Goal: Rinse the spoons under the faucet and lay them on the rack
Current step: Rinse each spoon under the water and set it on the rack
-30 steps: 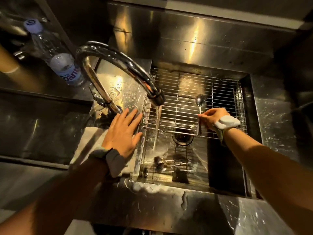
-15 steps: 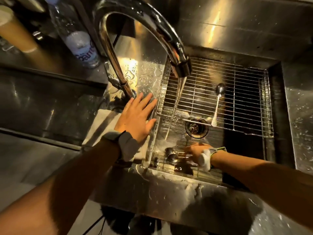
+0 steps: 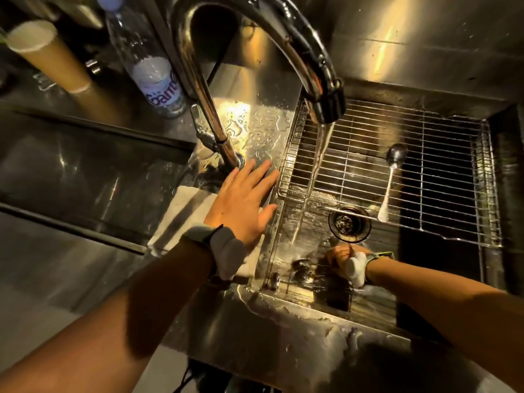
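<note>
Right hand (image 3: 341, 258) curled around handles of 2 spoons (image 3: 303, 269) in the near sink; grip unclear. Left hand (image 3: 243, 207) spread flat. Next: lift them under the faucet (image 3: 326, 106).

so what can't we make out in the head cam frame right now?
- Right hand grip: its fingers are curled at the spoon handles in the sink bottom, hidden by its own back; a closed grasp can't be confirmed.
- Spoons in the sink: two bowls show; glare and water blur any more.
- Water bottle and paper cup: tops cut by the frame edge.
- Area under the rack: too dark to read.
</note>
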A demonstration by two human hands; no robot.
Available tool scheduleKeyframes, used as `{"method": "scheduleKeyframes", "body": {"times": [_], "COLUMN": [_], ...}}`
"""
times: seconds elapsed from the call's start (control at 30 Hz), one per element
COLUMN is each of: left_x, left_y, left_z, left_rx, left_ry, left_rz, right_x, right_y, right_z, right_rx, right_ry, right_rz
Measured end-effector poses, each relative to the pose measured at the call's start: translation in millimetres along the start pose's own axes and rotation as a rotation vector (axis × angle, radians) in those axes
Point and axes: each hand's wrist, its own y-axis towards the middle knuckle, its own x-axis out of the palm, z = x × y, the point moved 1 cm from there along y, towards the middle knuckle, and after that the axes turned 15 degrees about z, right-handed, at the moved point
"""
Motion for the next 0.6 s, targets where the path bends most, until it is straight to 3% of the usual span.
{"method": "scheduleKeyframes", "body": {"times": [0.03, 0.1, 0.17, 0.33, 0.47, 0.6], "left_x": [-1.0, -5.3, -12.3, -28.0, -21.7, -12.3], "left_y": [0.3, 1.8, 2.2, 6.6, 20.1, 23.5], "left_z": [-0.4, -0.9, 3.6, 31.0, 46.1, 48.7], "left_rx": [-0.009, -0.053, -0.147, -0.543, -0.792, -0.924], "left_ry": [-0.017, -0.105, -0.280, -0.721, -0.928, -0.834], "left_rz": [-0.013, -0.035, -0.005, 0.136, -0.087, -0.170], "right_x": [-30.8, -100.2, -147.5, -219.3, -226.9, -224.9], "right_y": [-6.7, -20.8, -35.3, -62.9, -40.8, -32.8], "right_z": [-40.8, -105.3, -146.5, -220.5, -268.9, -287.8], "right_rx": [0.110, 0.222, 0.350, 0.506, 0.638, 0.711], "right_ry": [0.083, 0.182, 0.187, 0.841, 1.104, 1.175], "right_rz": [-0.164, -0.129, -0.227, -0.021, 0.144, 0.198]}}
